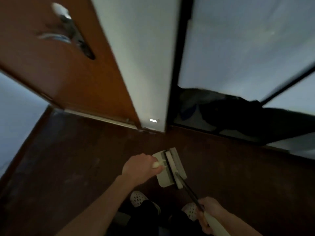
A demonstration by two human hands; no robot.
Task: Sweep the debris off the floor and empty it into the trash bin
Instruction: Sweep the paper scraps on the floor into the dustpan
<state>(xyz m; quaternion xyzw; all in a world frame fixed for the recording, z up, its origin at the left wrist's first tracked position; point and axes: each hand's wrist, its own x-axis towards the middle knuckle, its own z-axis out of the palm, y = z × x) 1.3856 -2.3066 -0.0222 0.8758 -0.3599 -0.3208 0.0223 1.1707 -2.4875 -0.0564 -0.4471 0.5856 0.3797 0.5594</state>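
Dustpan [166, 174], pale, low on dark floor [68, 159] at lower centre, its handle gripped by left hand [141, 167]. Broom [180, 178] head resting against dustpan's right edge, stick clasped by right hand [210, 213] at lower right. Brown door [59, 65] at upper left, blurred.

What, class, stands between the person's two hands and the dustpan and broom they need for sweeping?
Nothing visible. The left hand already grips the dustpan by its short handle, and the right hand grips the broom by its long handle. No trash bin shows in this view.
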